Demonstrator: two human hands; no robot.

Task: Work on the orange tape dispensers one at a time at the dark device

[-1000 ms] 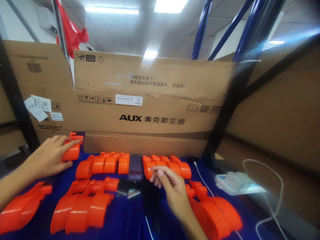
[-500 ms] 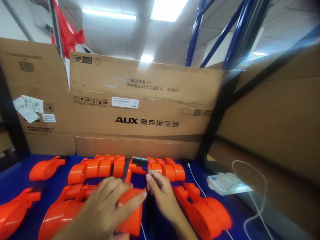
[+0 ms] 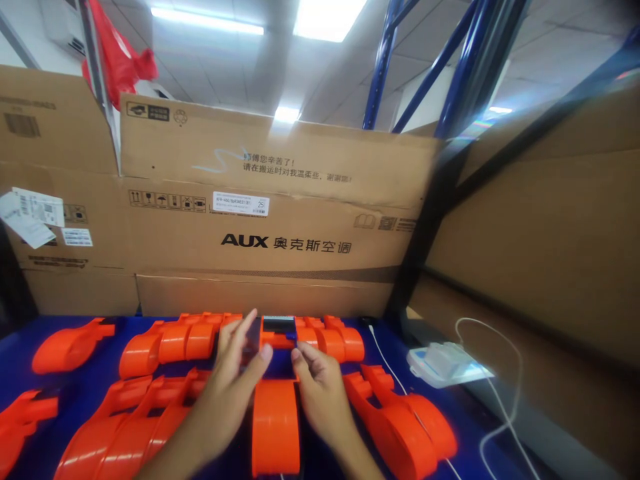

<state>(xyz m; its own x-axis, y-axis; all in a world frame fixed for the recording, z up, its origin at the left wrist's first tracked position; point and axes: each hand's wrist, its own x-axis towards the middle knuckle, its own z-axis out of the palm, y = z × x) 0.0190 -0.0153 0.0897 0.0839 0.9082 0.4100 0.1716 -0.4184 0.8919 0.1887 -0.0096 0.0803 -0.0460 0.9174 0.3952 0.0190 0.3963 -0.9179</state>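
Blue table (image 3: 30, 363) strewn with orange housings (image 3: 165, 343), perhaps a charger (image 3: 443, 363)

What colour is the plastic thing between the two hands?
The plastic piece is bright orange, with a dark part at its far end; the head view shows it.

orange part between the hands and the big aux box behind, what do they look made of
Orange part: likely moulded plastic, smooth and semi-glossy, with soft highlights on its curved top. AUX box: corrugated cardboard, matte brown, with creased flaps, printed text and stuck-on labels.
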